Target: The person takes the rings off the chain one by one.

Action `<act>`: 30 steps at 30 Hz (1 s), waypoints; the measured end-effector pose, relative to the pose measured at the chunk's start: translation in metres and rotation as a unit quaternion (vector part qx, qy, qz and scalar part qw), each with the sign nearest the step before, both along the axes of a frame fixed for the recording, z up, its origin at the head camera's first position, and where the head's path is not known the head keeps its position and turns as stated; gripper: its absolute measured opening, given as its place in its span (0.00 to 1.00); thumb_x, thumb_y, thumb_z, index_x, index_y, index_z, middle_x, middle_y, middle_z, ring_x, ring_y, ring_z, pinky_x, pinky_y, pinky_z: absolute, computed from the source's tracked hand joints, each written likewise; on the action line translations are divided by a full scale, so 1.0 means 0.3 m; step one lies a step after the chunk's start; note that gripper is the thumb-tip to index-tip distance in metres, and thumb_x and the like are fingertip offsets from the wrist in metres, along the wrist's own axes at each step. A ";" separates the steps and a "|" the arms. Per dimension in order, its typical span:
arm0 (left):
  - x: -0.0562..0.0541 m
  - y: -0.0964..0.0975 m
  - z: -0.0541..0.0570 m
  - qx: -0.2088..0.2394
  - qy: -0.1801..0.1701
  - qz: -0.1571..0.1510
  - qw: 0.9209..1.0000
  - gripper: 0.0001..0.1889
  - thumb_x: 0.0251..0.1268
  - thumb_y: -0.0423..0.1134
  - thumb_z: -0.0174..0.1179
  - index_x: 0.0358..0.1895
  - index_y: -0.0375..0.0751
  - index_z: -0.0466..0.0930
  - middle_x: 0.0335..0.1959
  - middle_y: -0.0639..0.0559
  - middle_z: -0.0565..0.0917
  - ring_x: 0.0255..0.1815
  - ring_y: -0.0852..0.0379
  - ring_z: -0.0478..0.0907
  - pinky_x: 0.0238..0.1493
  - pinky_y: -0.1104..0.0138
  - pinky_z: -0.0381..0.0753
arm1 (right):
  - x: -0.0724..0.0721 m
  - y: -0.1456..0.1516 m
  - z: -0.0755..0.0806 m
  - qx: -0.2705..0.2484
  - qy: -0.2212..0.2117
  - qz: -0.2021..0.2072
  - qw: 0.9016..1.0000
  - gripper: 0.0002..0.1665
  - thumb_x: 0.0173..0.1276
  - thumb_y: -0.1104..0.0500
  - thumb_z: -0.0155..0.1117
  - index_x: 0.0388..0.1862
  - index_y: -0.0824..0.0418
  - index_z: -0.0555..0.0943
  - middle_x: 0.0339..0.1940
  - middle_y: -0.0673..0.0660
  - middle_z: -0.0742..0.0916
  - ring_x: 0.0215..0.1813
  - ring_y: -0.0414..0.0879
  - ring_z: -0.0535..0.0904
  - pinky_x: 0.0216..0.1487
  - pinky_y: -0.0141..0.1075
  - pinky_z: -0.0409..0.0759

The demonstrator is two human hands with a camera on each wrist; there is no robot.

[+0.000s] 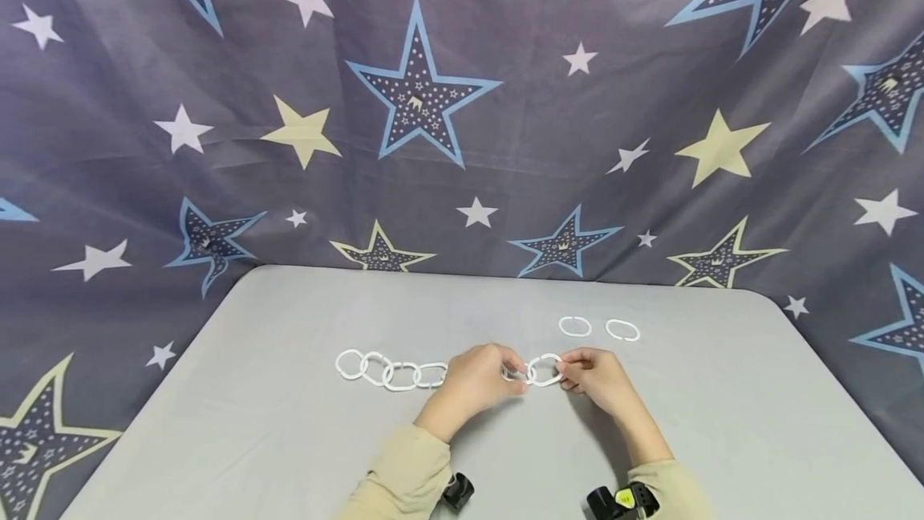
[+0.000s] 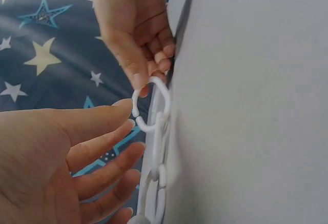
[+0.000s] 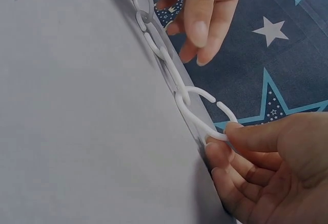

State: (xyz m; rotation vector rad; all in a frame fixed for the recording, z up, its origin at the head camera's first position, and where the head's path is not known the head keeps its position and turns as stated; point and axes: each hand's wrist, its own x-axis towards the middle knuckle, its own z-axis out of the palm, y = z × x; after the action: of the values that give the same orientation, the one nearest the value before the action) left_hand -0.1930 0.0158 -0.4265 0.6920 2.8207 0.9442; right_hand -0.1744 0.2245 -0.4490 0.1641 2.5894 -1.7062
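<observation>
Right hand [image 1: 595, 378] pinches split white end link [image 3: 197, 123], left hand [image 1: 472, 379] spread loose; a tug could unhook neighbouring link [image 3: 174, 73].

The white oval plastic link [image 3: 193, 120] I pinch looks smooth, faintly glossy. The pale grey, round-cornered tabletop [image 1: 216, 424] is smooth and matt. At twelve o'clock hangs a matt, lightly creased, dark grey star-printed cloth backdrop [image 1: 520, 135]; at six, my beige cloth sleeves [image 1: 407, 468].
</observation>
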 end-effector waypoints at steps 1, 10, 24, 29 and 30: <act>-0.001 0.003 -0.001 -0.004 0.005 -0.001 1.000 0.11 0.51 0.46 0.75 0.39 0.54 0.88 0.34 0.63 0.86 0.34 0.64 0.78 0.36 0.66 0.74 | -0.002 0.001 0.002 -0.002 -0.001 0.000 1.000 0.10 0.66 0.68 0.65 0.41 0.77 0.81 0.25 0.58 0.86 0.24 0.43 0.81 0.26 0.31 0.77; -0.005 0.004 -0.008 -0.001 0.014 -0.010 1.000 0.11 0.51 0.47 0.76 0.37 0.51 0.89 0.33 0.63 0.86 0.33 0.64 0.78 0.36 0.67 0.75 | -0.005 0.000 0.017 -0.002 0.003 0.001 1.000 0.11 0.67 0.67 0.65 0.42 0.77 0.81 0.25 0.58 0.86 0.25 0.44 0.81 0.26 0.32 0.78; -0.001 -0.013 -0.036 -0.014 0.011 -0.024 1.000 0.09 0.50 0.40 0.76 0.35 0.53 0.88 0.27 0.68 0.81 0.29 0.69 0.74 0.35 0.68 0.73 | 0.003 -0.005 0.005 -0.011 0.012 -0.026 1.000 0.09 0.66 0.68 0.64 0.41 0.75 0.82 0.27 0.59 0.87 0.26 0.45 0.82 0.23 0.30 0.75; 0.001 -0.013 -0.033 -0.010 0.015 -0.028 0.999 0.10 0.47 0.43 0.78 0.32 0.54 0.87 0.24 0.68 0.78 0.26 0.70 0.70 0.32 0.69 0.69 | 0.001 -0.010 0.013 -0.003 0.021 -0.024 0.999 0.09 0.66 0.68 0.65 0.41 0.75 0.82 0.28 0.60 0.87 0.26 0.46 0.83 0.23 0.31 0.75; 0.000 -0.013 -0.033 -0.009 0.016 -0.027 0.999 0.09 0.47 0.44 0.78 0.32 0.54 0.87 0.23 0.69 0.77 0.25 0.70 0.69 0.31 0.70 0.68 | -0.001 -0.010 0.014 -0.001 0.023 -0.024 0.999 0.09 0.66 0.68 0.65 0.42 0.75 0.82 0.28 0.60 0.87 0.26 0.46 0.82 0.23 0.31 0.75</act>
State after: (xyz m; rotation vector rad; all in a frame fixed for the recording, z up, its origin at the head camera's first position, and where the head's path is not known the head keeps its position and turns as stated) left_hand -0.1929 0.0119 -0.4365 0.7850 2.8180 0.9069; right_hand -0.1747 0.2216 -0.4446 0.1913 2.6366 -1.7486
